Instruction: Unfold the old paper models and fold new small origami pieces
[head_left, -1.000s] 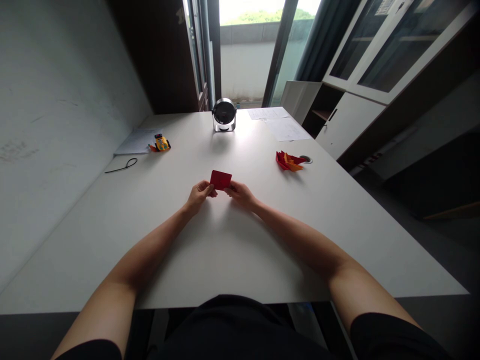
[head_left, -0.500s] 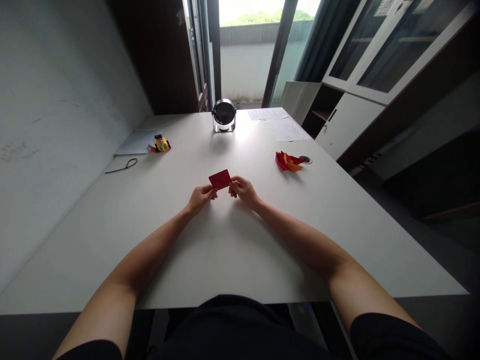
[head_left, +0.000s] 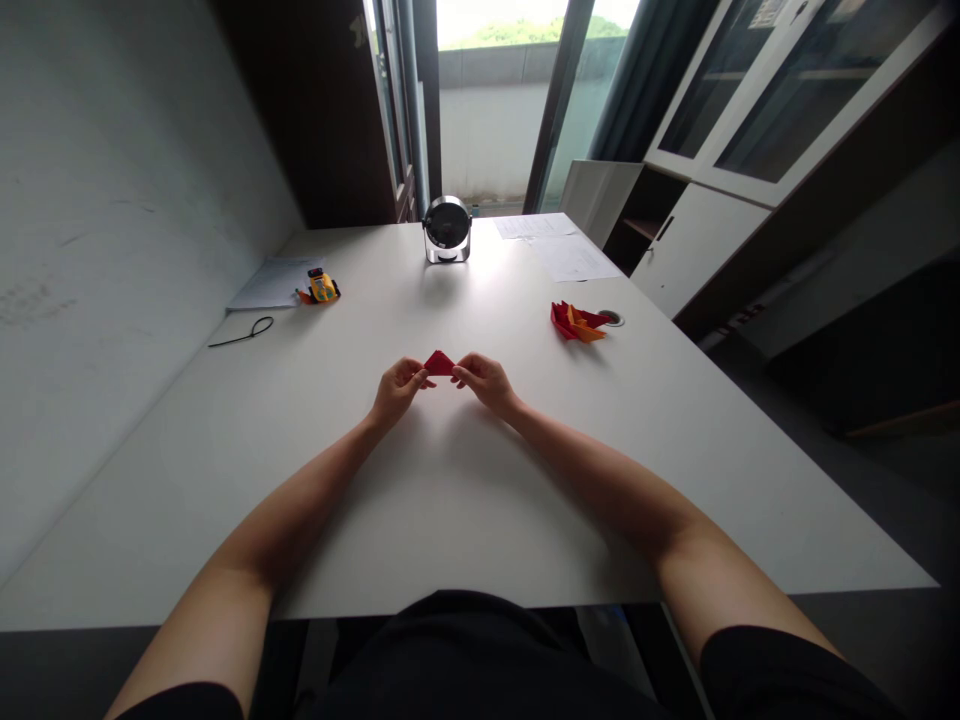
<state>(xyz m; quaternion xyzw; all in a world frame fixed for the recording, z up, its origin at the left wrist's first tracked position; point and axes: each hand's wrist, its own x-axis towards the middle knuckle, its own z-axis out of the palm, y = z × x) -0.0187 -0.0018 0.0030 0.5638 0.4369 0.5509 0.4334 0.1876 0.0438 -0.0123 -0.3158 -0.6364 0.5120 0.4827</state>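
Note:
A small piece of red paper (head_left: 439,364) is held up over the middle of the table, its visible part a low triangle with the point upward. My left hand (head_left: 400,388) pinches its left corner between thumb and fingers. At the right corner, my right hand (head_left: 482,382) grips it the same way. Fingertips of both hands cover the paper's two lower ends. Beyond my right hand lie folded red and orange paper pieces (head_left: 577,322), bunched together.
The white table (head_left: 465,500) carries a round black lamp-like device on a metal stand (head_left: 447,228), a yellow toy (head_left: 322,286), a black cable tie (head_left: 244,334) and paper sheets (head_left: 576,258). A round grommet (head_left: 612,318) sits by the folded paper. A wall (head_left: 112,250) borders the left.
The red paper was a flat, tilted rectangle; now it shows as a triangle. Both hands have turned slightly, and the left hand has risen a little.

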